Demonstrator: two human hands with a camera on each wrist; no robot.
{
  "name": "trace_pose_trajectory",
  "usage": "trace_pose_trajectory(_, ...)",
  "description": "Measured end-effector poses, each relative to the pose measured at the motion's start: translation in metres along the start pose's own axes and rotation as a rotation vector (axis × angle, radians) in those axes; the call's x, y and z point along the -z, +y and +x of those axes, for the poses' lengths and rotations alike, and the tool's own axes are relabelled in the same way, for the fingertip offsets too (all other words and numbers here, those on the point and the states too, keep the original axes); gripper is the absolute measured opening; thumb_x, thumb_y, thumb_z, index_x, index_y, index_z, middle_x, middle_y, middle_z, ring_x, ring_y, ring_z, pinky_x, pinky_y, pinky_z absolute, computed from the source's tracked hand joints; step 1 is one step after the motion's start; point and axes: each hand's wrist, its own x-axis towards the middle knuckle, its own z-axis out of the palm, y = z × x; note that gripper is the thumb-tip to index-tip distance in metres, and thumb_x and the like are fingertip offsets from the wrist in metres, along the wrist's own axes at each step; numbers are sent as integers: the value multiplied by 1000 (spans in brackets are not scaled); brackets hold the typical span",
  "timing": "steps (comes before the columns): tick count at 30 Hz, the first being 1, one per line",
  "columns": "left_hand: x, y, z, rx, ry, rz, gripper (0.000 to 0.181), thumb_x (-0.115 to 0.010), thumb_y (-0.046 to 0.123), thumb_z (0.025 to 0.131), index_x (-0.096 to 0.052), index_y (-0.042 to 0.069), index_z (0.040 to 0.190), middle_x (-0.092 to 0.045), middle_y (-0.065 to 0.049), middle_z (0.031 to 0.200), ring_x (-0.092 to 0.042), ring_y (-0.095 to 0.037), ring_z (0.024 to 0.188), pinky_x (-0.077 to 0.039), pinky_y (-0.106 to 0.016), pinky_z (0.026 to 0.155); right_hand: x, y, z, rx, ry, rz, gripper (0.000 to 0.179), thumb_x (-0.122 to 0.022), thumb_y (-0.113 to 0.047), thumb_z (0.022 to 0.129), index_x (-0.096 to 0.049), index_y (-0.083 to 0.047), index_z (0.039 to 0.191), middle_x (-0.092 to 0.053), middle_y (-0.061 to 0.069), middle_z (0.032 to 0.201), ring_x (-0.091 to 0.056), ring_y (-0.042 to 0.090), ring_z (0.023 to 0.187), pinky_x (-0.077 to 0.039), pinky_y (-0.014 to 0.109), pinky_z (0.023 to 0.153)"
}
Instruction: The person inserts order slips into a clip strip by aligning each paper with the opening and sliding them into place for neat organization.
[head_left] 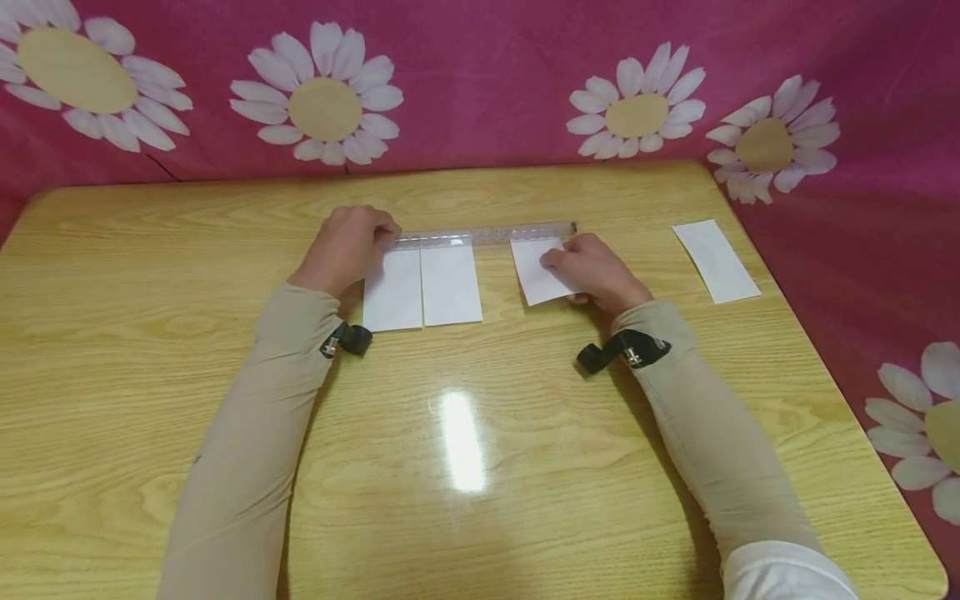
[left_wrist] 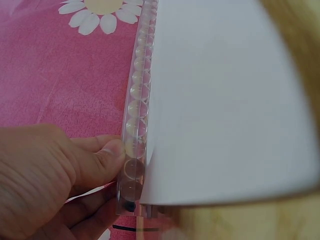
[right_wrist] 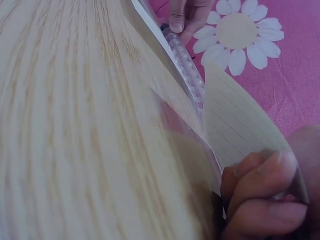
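Note:
A long clear plastic tube (head_left: 495, 236) with a row of round, clear pieces inside lies across the far part of the table. My left hand (head_left: 347, 243) pinches its left end between thumb and fingers; in the left wrist view the thumb (left_wrist: 114, 149) rests on the tube's side. Two white paper cards (head_left: 451, 285) lie side by side below the tube, their top edges along it. My right hand (head_left: 600, 271) pinches a third card (head_left: 534, 275), slightly tilted, its top edge at the tube's right part. Faint lines show on this card's underside (right_wrist: 235, 117).
A further white card (head_left: 717, 261) lies alone near the table's right edge. Behind the wooden table (head_left: 375, 467) hangs a pink cloth (head_left: 480, 83) with large white flowers. Black straps (head_left: 633, 348) are worn on both wrists.

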Motion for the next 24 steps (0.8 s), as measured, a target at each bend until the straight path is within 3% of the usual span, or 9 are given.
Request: trace_pose_trajectory(24, 1, -1, 1, 0, -3, -14, 27, -57, 3, 103, -73, 2, 125, -71, -18, 132, -62, -33, 120, -51, -49, 113, -10, -8, 0, 21, -17, -2, 26, -56, -24, 102, -64, -2, 92, -57, -2, 67, -43, 9, 45, -37, 22, 42)
